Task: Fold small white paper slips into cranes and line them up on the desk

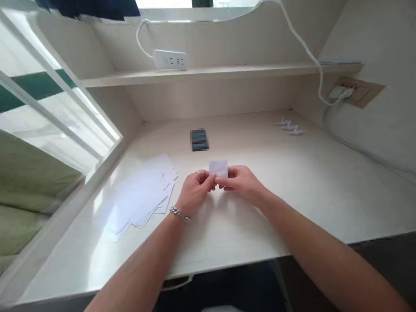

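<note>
Both hands meet low over the middle of the white desk (292, 195); the left hand (196, 188) and the right hand (242, 182) each pinch the lower edge of 1 small white paper (218, 167), fingers curled narrow around it, so that the paper stands up between the fingertips, just above the desk top; a ring (198, 172) shows on a left finger and a chain bracelet (179, 213) sits on the left wrist.

At 9 o'clock from the hands, a fanned pile of white sheets (143, 195) lies flat, near the left hand but apart from it; at 12 o'clock, a small dark rectangular object (199, 140) lies on the desk, too blurred to name; at 2 o'clock, well apart, a few small folded paper figures (290, 127) sit close to the back wall.

A shelf (227, 71) runs above the desk and bears a white power strip (170, 59); a white cable (305, 47) hangs down to a wall socket (352, 91) at 2 o'clock.
</note>
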Motion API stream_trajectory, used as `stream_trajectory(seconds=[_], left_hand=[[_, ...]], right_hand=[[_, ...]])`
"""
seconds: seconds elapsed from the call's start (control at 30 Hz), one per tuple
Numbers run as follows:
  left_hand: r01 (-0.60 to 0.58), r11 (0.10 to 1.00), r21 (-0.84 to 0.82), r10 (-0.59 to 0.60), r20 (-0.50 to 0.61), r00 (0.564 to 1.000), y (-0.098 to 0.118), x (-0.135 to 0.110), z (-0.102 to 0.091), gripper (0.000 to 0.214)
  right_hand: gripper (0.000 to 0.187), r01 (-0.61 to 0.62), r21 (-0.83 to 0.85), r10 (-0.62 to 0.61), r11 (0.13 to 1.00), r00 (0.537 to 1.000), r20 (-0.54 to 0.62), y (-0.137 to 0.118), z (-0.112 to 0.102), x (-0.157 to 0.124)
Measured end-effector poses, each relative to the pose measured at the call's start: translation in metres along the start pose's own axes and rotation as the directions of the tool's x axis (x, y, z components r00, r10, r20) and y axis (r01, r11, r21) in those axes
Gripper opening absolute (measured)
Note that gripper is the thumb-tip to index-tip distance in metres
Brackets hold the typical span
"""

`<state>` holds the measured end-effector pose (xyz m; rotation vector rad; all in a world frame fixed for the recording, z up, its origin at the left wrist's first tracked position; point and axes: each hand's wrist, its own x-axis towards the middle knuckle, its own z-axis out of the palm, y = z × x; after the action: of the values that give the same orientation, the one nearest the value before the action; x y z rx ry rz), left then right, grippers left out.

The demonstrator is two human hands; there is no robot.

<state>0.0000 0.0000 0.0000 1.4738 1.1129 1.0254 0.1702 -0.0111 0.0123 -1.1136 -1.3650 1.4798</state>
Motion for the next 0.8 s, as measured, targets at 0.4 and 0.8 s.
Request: stream_trajectory(seconds=[0.4, 0.8], left_hand=[[-0.005, 0.988, -0.153, 0.001, -0.026, 1.0, 0.001, -0.001, 0.003, 0.03], [0.03, 0.982, -0.188, -0.05, -0.1, 0.994, 0.0, 0.003, -0.003, 0.029]], right_hand=[[0.033, -0.034, 0.187, 0.06, 0.982, 0.989, -0.135, 0.001, -0.004, 0.009], [0.029, -0.008, -0.005, 0.007, 1.0, 0.983, -0.185, 0.001, -0.01, 0.01]])
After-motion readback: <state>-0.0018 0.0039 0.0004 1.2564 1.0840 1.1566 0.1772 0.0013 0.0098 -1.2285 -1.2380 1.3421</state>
